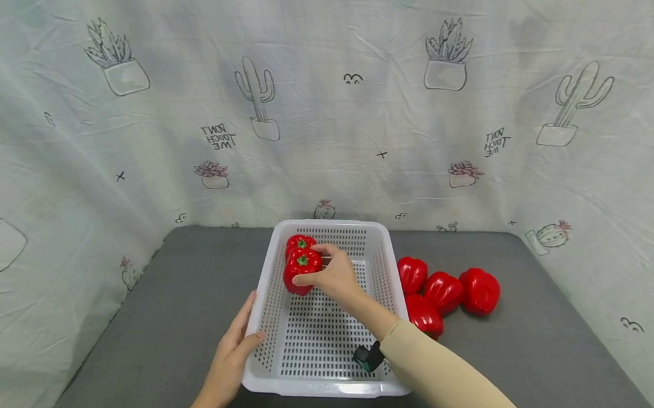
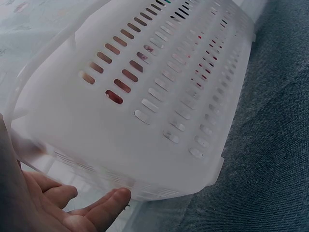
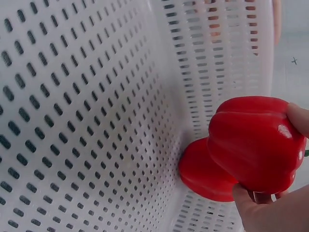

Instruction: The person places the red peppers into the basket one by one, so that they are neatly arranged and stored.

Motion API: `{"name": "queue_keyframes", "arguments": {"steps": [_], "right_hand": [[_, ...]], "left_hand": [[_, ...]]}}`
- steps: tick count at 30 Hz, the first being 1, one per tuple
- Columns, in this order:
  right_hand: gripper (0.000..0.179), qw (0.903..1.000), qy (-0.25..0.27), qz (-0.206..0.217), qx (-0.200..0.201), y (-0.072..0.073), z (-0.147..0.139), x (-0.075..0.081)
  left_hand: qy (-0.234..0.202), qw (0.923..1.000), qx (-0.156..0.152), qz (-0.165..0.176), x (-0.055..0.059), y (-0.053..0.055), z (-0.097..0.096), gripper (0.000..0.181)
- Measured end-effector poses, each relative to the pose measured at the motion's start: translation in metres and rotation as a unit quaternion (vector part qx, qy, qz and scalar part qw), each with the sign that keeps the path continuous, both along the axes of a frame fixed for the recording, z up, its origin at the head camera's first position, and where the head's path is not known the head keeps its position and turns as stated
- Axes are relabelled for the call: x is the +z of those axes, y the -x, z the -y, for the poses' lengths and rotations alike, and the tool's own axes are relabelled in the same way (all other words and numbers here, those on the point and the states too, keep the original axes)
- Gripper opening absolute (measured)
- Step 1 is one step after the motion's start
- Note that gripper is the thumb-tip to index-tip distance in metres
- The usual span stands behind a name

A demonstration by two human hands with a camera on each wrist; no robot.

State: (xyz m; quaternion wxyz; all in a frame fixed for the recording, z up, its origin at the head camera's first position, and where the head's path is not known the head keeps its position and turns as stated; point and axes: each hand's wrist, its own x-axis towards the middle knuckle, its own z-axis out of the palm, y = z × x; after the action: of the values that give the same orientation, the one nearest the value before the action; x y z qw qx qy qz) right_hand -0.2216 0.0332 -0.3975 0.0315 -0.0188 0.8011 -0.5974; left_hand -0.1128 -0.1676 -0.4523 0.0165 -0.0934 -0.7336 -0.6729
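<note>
My right hand (image 1: pixel 332 277) grips a red bell pepper (image 1: pixel 301 267) between thumb and fingers, inside the left part of a white perforated plastic basket (image 1: pixel 324 388). In the right wrist view this held pepper (image 3: pixel 256 142) hangs above the basket floor. Partly behind it, a second red bell pepper (image 3: pixel 205 171) sits in the basket's far left corner. My left hand (image 1: pixel 232 351) holds the basket's left side, the thumb over the rim and the fingers along the outside. The left wrist view shows its fingers (image 2: pixel 108 208) against the basket wall (image 2: pixel 96 130).
Several more red bell peppers (image 1: pixel 443 292) lie on the dark grey table (image 1: pixel 199 282), close to the basket's right side. A black strap-like piece (image 1: pixel 369 356) at my right wrist hangs over the basket. Behind the table hangs a pale cloth (image 1: pixel 329 137) printed with cacti.
</note>
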Motion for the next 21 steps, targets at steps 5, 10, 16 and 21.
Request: {"name": "queue_keyframes", "arguments": {"steps": [5, 10, 16, 21], "right_hand": [[0.072, 1.0, 0.0, 0.006, 0.003, 0.0003, 0.0001, -0.0017], [0.074, 0.9998, 0.01, 0.007, -0.014, -0.0002, -0.0006, -0.0047], [0.072, 0.9995, 0.02, 0.0, -0.025, -0.0004, -0.0021, -0.0082], [0.069, 0.9999, 0.008, 0.005, -0.01, 0.0015, -0.002, -0.0095]], "left_hand": [[0.004, 1.0, 0.001, 0.001, -0.0005, -0.0003, -0.0002, 0.066], [-0.002, 1.0, -0.003, -0.003, 0.0008, -0.002, -0.0003, 0.065], [0.002, 1.0, 0.002, 0.005, 0.0011, -0.0024, -0.0006, 0.065], [0.014, 0.9998, 0.009, 0.007, 0.0003, -0.0021, -0.001, 0.065]]}}
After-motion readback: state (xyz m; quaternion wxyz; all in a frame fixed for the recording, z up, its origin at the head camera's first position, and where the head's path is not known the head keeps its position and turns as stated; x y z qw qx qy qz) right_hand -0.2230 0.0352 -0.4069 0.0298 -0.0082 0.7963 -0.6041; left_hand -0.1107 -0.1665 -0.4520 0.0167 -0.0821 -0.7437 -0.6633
